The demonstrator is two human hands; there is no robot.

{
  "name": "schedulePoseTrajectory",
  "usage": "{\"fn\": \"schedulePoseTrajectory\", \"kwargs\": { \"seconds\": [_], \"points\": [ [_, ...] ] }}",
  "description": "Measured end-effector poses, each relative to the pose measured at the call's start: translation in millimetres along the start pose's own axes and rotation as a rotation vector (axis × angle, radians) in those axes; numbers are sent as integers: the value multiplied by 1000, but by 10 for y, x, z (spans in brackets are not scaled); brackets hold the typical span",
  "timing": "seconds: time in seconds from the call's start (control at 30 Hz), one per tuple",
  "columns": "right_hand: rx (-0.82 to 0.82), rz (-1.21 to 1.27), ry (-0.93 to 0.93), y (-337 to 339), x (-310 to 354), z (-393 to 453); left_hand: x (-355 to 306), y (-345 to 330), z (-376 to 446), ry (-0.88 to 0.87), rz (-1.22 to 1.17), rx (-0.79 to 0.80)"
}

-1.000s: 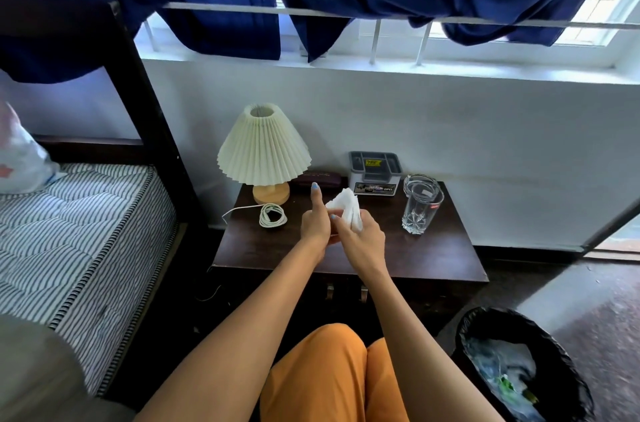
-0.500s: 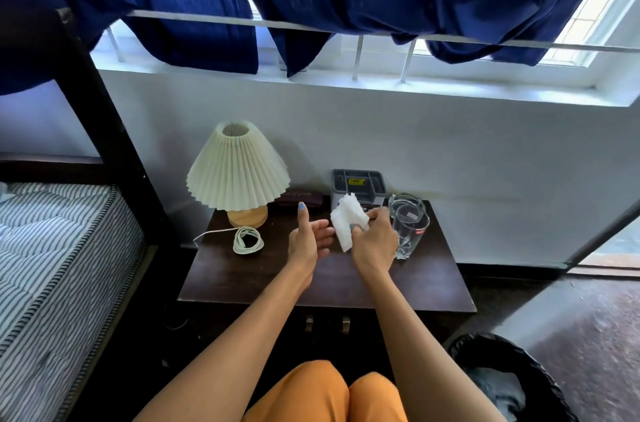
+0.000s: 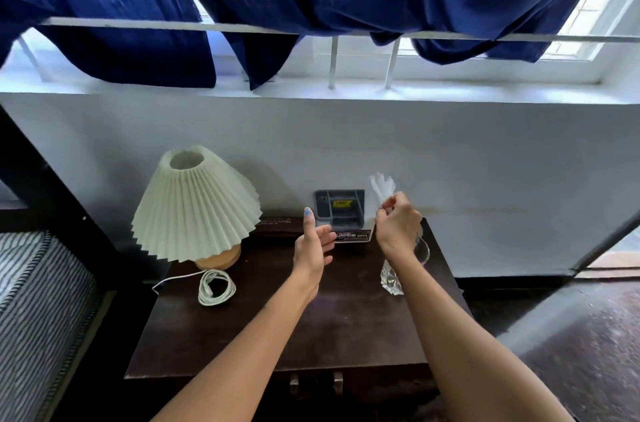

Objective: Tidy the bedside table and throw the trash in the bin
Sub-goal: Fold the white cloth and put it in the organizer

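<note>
Since half a second ago the hands have parted: the left hand (image 3: 313, 245) now hangs open and empty over the desk (image 3: 346, 328), thumb up, while the right hand (image 3: 397, 226) has lifted the white tissue (image 3: 382, 187) higher, pinching it in its fingertips above the desk's back right corner. The bin has dropped out of view. From the left, a striped mattress (image 3: 38, 286), then a pleated lamp (image 3: 194, 205) on a wooden base with a coiled white cable (image 3: 216, 286) in front. Behind the left hand lies a dark case with faint lettering I cannot read. The grey organiser box (image 3: 341, 210) carries a yellow sticker (possibly a price, too blurred to read). The right forearm partly hides a clear glass (image 3: 394, 278).
</note>
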State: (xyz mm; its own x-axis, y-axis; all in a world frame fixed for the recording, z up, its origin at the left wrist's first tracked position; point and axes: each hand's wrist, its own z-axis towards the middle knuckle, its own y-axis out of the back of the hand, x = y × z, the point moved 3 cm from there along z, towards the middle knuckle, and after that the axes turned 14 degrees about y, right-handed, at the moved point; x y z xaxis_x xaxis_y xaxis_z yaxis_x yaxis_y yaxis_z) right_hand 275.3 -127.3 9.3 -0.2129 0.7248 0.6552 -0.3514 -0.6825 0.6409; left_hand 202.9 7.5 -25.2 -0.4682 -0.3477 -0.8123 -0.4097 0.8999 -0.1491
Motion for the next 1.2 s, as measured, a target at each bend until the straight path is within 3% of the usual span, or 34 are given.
{"fn": "schedulePoseTrajectory", "kwargs": {
  "seconds": [0.2,0.53,0.67,0.9,1.2],
  "points": [
    [177,-19,46,-294,-186,273,115,-9,283,38,25,-32],
    [227,-100,113,-560,-226,366,173,7,471,84,35,-44],
    [330,-179,160,-651,-207,343,158,23,493,91,43,-53],
    [652,-414,120,-734,-287,354,183,36,439,115,45,-46],
    [787,-492,172,-693,-313,314,298,104,261,121,54,-50]
  ]
}}
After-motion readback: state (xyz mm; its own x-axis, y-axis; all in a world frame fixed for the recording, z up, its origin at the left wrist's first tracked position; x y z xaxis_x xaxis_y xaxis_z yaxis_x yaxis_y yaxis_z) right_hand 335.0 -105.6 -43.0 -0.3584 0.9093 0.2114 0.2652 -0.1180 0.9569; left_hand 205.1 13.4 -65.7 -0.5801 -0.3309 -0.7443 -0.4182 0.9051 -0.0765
